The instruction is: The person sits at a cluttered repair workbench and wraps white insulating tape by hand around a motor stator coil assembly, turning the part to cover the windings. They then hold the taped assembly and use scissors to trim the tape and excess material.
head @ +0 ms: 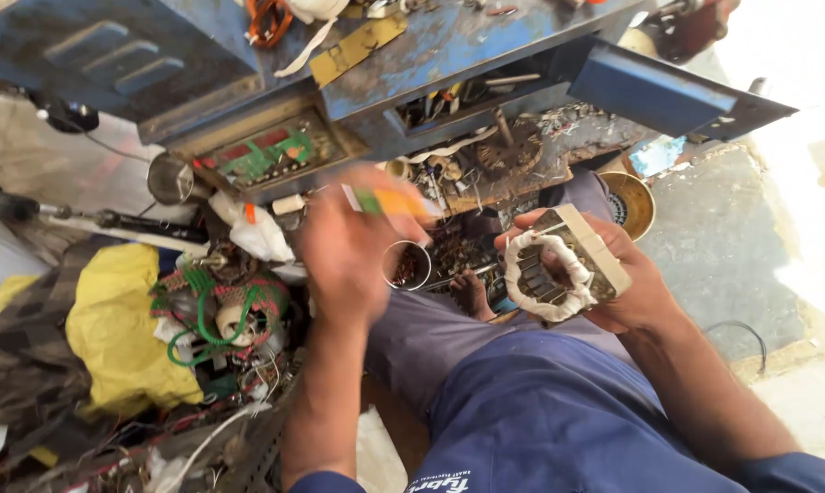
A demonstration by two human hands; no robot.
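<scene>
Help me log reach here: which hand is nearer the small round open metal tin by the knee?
Left. The left hand, holding a blurred orange-and-green tool, is right beside the small round metal tin. The right hand holds the white-wound motor stator farther right.

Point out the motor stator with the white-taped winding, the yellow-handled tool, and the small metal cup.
motor stator [566,265], head view, on its white-taped winding ring.
yellow-handled tool [396,203], head view, on the blurred yellow handle.
small metal cup [407,266], head view, on its round rim.

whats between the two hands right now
In the head view, a small open metal tin sits between the left hand and the right hand holding the motor stator.
</scene>
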